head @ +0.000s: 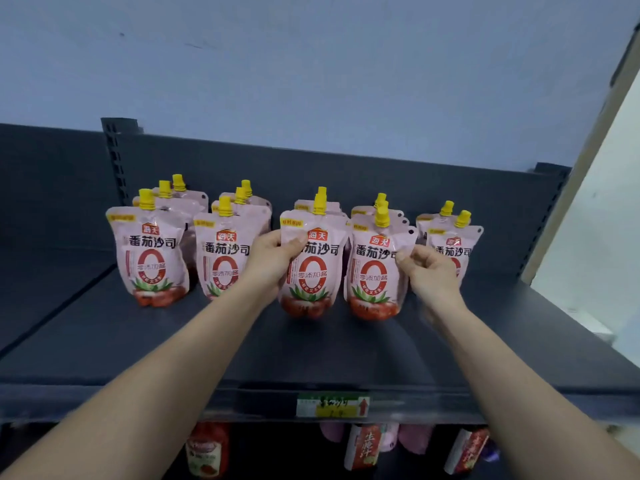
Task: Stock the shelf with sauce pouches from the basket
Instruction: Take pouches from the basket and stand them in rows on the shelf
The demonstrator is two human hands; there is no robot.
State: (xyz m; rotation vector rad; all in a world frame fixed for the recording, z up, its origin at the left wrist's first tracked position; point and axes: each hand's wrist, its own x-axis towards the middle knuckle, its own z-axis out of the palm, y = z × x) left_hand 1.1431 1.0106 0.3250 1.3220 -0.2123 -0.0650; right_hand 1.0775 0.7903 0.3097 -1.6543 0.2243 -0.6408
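**Five rows of tomato sauce pouches, two hands dressing the fronts**

Five rows of pink sauce pouches stand upright on the dark shelf [104, 341], each row running back toward the rear panel, yellow caps up and printed faces out, presumably so a shopper reads the label first; the rows sit well back from the shelf's front lip, leaving a bare strip of board.

The left hand [268, 259] grips the front pouch of the middle row [313, 268] by its left edge, thumb pressed across the printed face and fingers wrapped behind; the pouch is upright and looks seated on the board, so the grip is likely steadying or squaring it. The right hand [427, 268] is slightly blurred; its fingers are curled together, pinching at the right edge of the neighbouring pouch [375, 268], though whether they truly clamp the film cannot be told; the likely aim is to straighten that pouch.

Labels read 海天 in a red badge, then 番茄沙司 in heavy black, with a large red 0 enclosing 零添加酱; tomatoes and green leaves are printed at the base. A green-and-yellow price tag [332, 405] with a red arrow sits on the shelf edge, its figures too smeared to read; bottles [362, 448] stand on the level below. The basket is out of view.
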